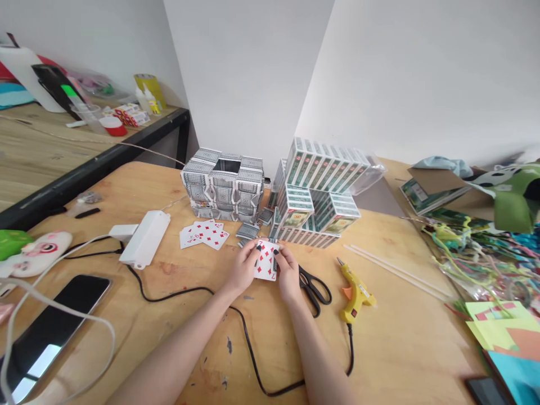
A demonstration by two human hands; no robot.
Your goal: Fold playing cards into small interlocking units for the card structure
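Between both hands, over the middle of the table, I hold a seven of diamonds playing card [265, 261], face up. My left hand [245, 264] pinches its left edge, and my right hand [287, 271] grips the right edge. Several face-up diamond cards [206, 233] lie fanned on the wood to the left. Just beyond my hands sit small grey folded card pieces [247, 231]. Behind them stands a blocky structure built of patterned cards [225, 188], with a dark square opening on top. Black-handled scissors [314, 288] lie right beside my right hand.
A yellow glue gun [354, 295] and white sticks [396, 270] lie to the right. Boxed card decks [314, 197] are stacked behind. At left are a white power box [145, 239], a phone [59, 332] and cables. A black cord [248, 337] crosses under my arms. Craft materials [476, 253] crowd the far right.
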